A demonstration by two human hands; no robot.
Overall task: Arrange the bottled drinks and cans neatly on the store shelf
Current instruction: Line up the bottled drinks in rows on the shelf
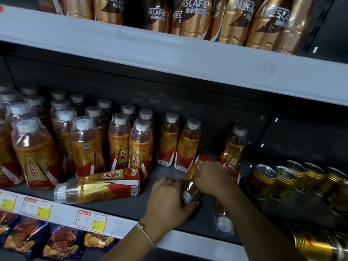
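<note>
Here both hands are together on one tipped bottle (190, 187) that lies on the grey shelf (116, 206), its cap end towards the front edge. The left hand (169, 200) holds the neck end, with fingers curled over the clear top part and the thumb under it. The right hand (211, 178) grips the labelled body of the same bottle from above. A thin bracelet (145, 232) is on the left wrist.

Just right of this bottle, partly under the right forearm, a second bottle (223, 219) lies with its white cap near the shelf front. Left of the held bottle, a third bottle (98, 183) lies on its side, cap pointing left, and its base is near the left hand but apart from it.

Behind the held bottle, two bottles (178, 144) stand upright close together, barcodes facing forward, and one more upright bottle (233, 147) stands behind the right hand. Further left of the held bottle, many upright bottles (84, 140) stand in rows, wrapped in clear film at the top.

Right of the held bottle, gold cans (286, 179) stand in a row, and one larger gold can (316, 242) lies near the front corner.

Above, on the upper shelf, coffee bottles (231, 19) stand. Below the shelf front, price tags (90, 221) are fixed, and snack bags (62, 240) are under them.
</note>
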